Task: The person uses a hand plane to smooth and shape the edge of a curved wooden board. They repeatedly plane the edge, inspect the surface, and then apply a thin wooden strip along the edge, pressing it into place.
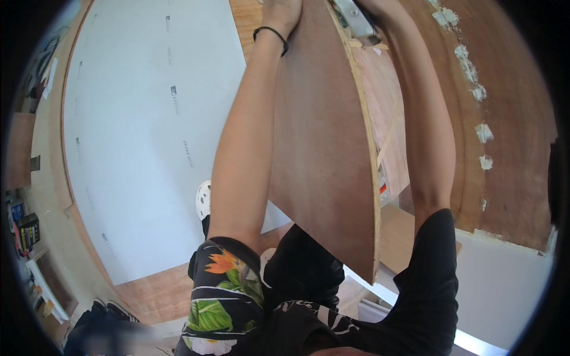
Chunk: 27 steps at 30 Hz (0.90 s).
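A brown plywood board [320,136] stands tilted on edge in front of me, its pale raw edge running up to the top of the picture. My left hand [284,10], with a dark band on its wrist, lies against the board's left face; its fingers are cut off by the upper rim. On the other side of that edge, my right hand [375,6] is only partly in view. It seems closed on a silver metal tool [358,24] with a rounded end and a bolt, set at the board's edge. The tool's exact kind cannot be made out.
A large white sheet [142,148] lies at left. On the right is a brown wood panel [504,118] with white filler patches. A white perforated shoe [203,199] shows beside my left arm. Boxes [27,231] stand far left, and another person's dark-clothed leg [98,326] is lower left.
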Motion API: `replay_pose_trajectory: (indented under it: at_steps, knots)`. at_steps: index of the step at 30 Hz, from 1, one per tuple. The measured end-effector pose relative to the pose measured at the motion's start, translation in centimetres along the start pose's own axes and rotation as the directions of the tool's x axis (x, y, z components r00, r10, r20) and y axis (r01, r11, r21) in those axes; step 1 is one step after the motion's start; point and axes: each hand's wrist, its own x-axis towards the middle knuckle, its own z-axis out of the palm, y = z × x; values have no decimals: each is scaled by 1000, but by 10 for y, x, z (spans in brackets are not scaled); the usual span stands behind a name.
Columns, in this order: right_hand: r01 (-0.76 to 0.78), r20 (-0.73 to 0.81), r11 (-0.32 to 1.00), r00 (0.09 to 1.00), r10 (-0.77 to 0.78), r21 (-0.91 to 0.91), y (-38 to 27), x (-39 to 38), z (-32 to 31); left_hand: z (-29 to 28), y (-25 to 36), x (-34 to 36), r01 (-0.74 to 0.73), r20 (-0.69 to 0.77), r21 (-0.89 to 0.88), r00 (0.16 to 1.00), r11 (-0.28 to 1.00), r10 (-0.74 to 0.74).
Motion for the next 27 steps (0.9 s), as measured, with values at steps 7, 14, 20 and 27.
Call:
replay_pose_trajectory:
  at_steps: [7, 14, 20, 27]
  knots:
    - [86, -166, 996, 983, -83, 12, -10, -29, 16, -10, -5, 4, 3, 34, -7, 999, 1000, -3]
    - [-2, -90, 992, 996, 13, 130, 8, -12, 7, 2, -2, -1, -45, -19, -46, 999, 998, 45]
    - [-71, -98, 993, 992, 80, 96, 8, -28, 0, 11, 9, -3, -7, 10, 163, 1000, 987, 6]
    - [-159, -75, 985, 984, 164, 63, -18, -77, -5, 14, 12, -5, 72, 8, 52, 997, 996, -72]
